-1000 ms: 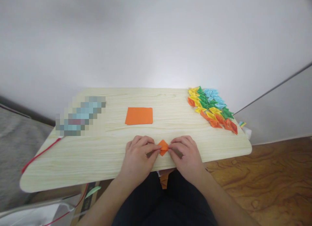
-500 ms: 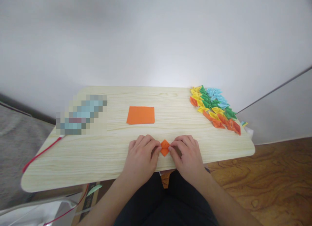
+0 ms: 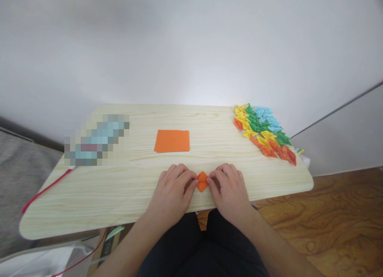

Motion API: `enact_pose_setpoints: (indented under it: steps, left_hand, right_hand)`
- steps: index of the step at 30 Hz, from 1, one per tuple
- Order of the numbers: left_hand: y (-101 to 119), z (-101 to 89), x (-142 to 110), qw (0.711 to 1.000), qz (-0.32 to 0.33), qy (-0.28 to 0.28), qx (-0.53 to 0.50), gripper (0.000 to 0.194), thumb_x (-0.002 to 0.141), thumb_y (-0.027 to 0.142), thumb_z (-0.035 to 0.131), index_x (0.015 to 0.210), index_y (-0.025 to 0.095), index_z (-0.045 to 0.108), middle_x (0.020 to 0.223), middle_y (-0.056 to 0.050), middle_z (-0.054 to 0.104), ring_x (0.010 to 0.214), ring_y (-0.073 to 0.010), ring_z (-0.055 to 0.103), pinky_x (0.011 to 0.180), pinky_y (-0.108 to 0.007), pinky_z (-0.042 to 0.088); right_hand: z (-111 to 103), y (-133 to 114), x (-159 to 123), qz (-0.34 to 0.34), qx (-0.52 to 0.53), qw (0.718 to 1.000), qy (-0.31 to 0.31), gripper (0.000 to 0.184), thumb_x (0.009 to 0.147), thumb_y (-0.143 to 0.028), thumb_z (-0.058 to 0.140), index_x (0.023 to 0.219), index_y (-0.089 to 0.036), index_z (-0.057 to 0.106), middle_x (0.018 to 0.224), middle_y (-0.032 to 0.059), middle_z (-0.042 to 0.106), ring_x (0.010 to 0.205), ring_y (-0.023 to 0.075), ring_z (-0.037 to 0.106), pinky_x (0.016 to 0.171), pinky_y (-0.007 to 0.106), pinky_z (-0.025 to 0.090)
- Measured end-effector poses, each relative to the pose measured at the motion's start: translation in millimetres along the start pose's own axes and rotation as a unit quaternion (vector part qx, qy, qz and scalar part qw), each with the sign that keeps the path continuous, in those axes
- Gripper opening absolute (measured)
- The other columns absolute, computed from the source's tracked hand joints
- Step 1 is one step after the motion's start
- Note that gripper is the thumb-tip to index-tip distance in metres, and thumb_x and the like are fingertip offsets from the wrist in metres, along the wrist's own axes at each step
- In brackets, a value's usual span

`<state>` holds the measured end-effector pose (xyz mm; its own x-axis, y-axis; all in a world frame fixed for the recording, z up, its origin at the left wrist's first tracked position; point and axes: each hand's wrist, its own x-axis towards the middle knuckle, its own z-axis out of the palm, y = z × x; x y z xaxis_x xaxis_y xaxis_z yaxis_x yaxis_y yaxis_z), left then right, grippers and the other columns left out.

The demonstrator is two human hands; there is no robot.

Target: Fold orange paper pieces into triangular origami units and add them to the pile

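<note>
Paper (image 3: 202,182), orange, folded into a small creased diamond — pinched at both side corners by fingers (image 3: 190,175) of left hand (image 3: 173,189) and right hand (image 3: 230,186), over pale wood-grained counter (image 3: 119,197) — flat orange sheets (image 3: 172,141) beyond.

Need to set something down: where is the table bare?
Between orange rectangle and folded pieces; also between red cable and left hand. Crowded: those pieces' far right corner, and front centre, where left and right hand pinch the orange diamond.
</note>
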<state>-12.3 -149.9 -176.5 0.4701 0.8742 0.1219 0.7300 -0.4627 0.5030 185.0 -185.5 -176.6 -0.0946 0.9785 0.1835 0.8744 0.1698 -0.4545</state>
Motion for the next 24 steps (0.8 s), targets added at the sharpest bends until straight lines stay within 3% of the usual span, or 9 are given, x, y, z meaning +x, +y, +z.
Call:
enact_pose_setpoints:
  steps: [7, 24]
  left_hand:
    - [-6, -10.5, 0, 0.999, 0.032, 0.004, 0.014, 0.010, 0.098, 0.029, 0.063, 0.096, 0.027, 0.072, 0.103, -0.004, 0.068, 0.098, -0.0244, 0.057, 0.088, -0.044, 0.037]
    - [0, -9.2, 12, 0.999, 0.018, -0.022, 0.029, 0.017, 0.101, 0.030, 0.054, 0.089, 0.023, 0.064, 0.098, -0.005, 0.065, 0.097, -0.0258, 0.057, 0.085, -0.044, 0.037]
  right_hand:
    - [-1, 3, 0, -0.006, 0.014, 1.000, -0.013, 0.007, 0.101, -0.026, 0.063, 0.098, -0.023, 0.068, 0.100, 0.0055, 0.064, 0.100, 0.0256, 0.055, 0.086, 0.041, 0.039]
    - [3, -2, 2, 0.017, -0.007, 1.000, 0.004, 0.009, 0.100, -0.027, 0.064, 0.092, -0.023, 0.065, 0.096, 0.0057, 0.065, 0.097, 0.0266, 0.056, 0.082, 0.041, 0.038]
